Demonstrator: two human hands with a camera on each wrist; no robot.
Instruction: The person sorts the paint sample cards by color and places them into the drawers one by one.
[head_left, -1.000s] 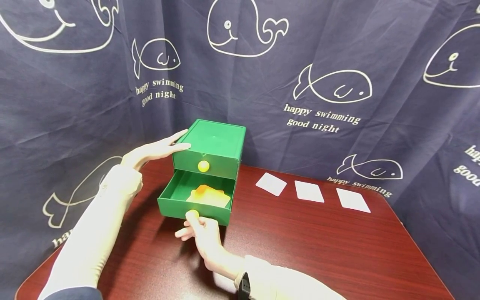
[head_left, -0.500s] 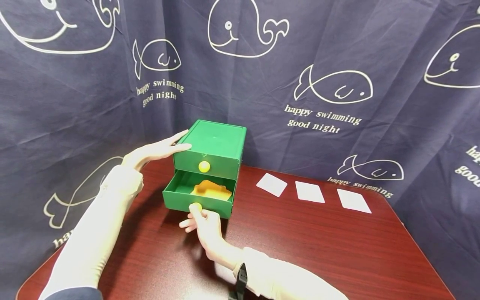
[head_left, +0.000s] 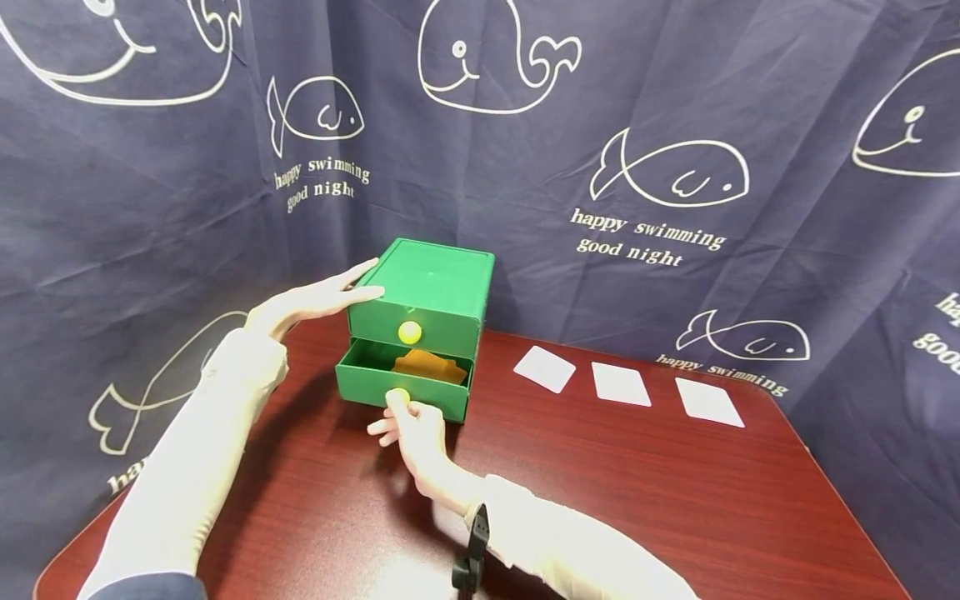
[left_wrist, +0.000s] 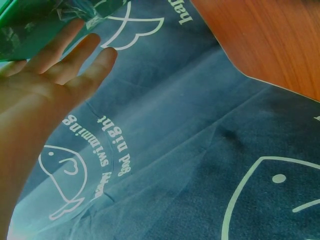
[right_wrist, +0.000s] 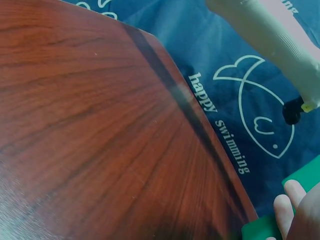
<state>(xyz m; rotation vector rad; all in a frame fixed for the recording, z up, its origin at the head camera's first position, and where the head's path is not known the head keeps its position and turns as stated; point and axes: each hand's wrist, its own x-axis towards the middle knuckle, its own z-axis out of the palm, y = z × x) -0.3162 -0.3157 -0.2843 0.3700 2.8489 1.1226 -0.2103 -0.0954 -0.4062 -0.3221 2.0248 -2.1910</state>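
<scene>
Hanging behind and around a table, a dark blue curtain [head_left: 517, 200] fills the background, printed in white with whales, fish and the words "happy swimming good night". The dark red, wood-grained table [head_left: 637, 483] spreads across the lower part of the head view. Two arms in pale sleeves [head_left: 180, 442] reach over it. Ahead of them, near the curtain, stands a green cabinet [head_left: 435, 279] with two drawers, one above the other. Its upper drawer [head_left: 448, 330] is shut; its lower drawer [head_left: 367, 383] stands partway out. The left hand [head_left: 315, 302] rests against the cabinet's upper left edge, fingers straight and, as the left wrist view shows, spread apart. The right hand [head_left: 418, 435] is at the front of the lower drawer. Well to the right of the cabinet, three white cards [head_left: 621, 384] lie in a row on the table. Inside the lower drawer is a flat orange piece [head_left: 430, 365], partly hidden by the drawer front. A black device [head_left: 476, 546] sits at the right wrist. Smallest are two round yellow knobs: the upper knob [head_left: 409, 332], untouched, and the lower knob [head_left: 406, 395], pinched between the right hand's thumb and index finger.
</scene>
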